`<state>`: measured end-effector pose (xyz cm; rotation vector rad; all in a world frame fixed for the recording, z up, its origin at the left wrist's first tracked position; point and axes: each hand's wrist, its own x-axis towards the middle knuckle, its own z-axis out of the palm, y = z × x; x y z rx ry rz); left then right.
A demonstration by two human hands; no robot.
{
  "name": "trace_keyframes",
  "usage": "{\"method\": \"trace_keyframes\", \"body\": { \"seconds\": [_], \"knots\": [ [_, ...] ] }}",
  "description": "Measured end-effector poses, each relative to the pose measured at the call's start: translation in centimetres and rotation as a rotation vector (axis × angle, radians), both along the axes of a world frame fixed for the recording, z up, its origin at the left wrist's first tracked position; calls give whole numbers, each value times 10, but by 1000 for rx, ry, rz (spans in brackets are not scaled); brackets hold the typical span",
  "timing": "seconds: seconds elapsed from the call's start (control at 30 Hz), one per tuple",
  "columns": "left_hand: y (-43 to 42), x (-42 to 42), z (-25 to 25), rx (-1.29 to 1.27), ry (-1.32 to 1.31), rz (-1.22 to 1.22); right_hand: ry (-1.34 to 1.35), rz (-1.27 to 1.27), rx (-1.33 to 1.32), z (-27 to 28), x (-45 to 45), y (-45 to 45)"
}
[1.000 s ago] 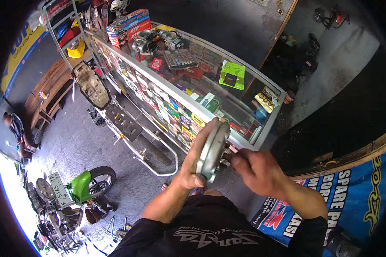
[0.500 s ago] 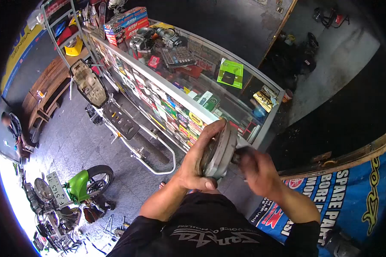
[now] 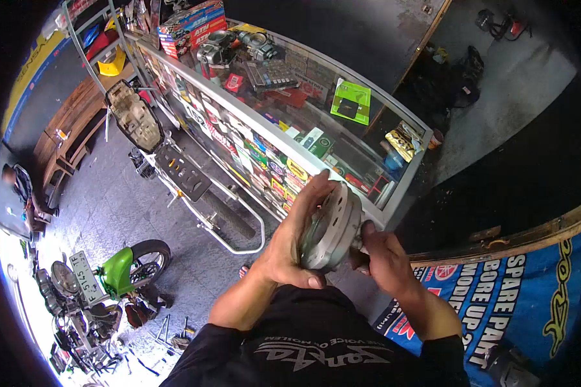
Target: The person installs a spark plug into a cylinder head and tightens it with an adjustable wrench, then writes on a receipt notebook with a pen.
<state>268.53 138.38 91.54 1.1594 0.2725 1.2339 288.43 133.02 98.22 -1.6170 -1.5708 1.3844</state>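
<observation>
In front of my chest, a round grey metal wheel hub [image 3: 334, 232] with small holes along its flange is held up, tilted on edge. My left hand [image 3: 289, 248] wraps around its left side, thumb below and fingers over the top. On the opposite side, my right hand [image 3: 386, 261] has its fingers curled in, with thumb and fingertips at the middle of the hub's right face. Part of the right fingertips is hidden, so their exact hold is unclear.
A glass display counter [image 3: 290, 151] stands ahead, bearing carburetors [image 3: 216, 51], boxes and a green packet [image 3: 351, 102]. A stripped motorcycle frame [image 3: 187, 180] is beside it. At lower left is a motorcycle with a green fender [image 3: 117, 280]; a person [image 3: 24, 193] sits far left. A blue banner [image 3: 490, 303] lies right.
My right hand, blurred before, is now sharper and slightly lower, with its thumb at the hub's right face. The hub has turned slightly, showing more of its holed flange.
</observation>
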Motion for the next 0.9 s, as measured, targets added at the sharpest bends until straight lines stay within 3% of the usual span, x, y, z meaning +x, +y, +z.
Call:
{"method": "trace_keyframes", "body": {
  "seconds": [0.07,0.1,0.17,0.2,0.23,0.3,0.33,0.4,0.43,0.5,0.53,0.57,0.63,0.67,0.7,0.77,0.8,0.9],
  "knots": [
    [0,0,0,54,17,10,70,0,527,-18,-3,-3],
    [-3,0,1,8,-29,12,70,3,524,-14,-8,-3],
    [-6,2,1,-80,-113,7,-188,55,826,-2,-16,-3],
    [-4,0,-4,-29,-101,4,-156,46,653,-12,-9,-4],
    [-5,1,-7,-32,-95,-5,-154,35,650,-17,-4,-6],
    [-5,0,-8,4,-60,20,-34,-28,185,-19,0,-7],
    [-6,0,-8,4,-56,18,-30,-30,186,-19,-7,-6],
    [-8,0,-9,-36,-56,45,-286,-27,956,-17,-28,-6],
    [-10,0,-10,-38,-49,35,-285,-39,953,-12,-24,-8],
    [-12,0,-11,1,-12,47,10,-26,-17,1,-10,-6],
    [-12,-1,-12,-2,-9,44,382,-168,-208,0,-14,-4],
    [-10,-2,-12,22,12,47,385,-168,-210,-2,-17,-8],
    [-11,-3,-13,41,33,52,-48,-25,666,-10,-22,-16],
    [-12,-1,-13,29,13,42,-247,67,961,-17,-18,-11],
    [-13,0,-13,19,-7,29,-248,62,961,-20,-12,-12],
    [-12,1,-14,38,3,21,-186,99,457,-23,-4,-18],
    [-13,1,-15,53,14,17,-181,93,452,-20,-5,-19],
    [-15,0,-15,59,22,8,188,-146,6,-13,-16,-17]
  ]
}}
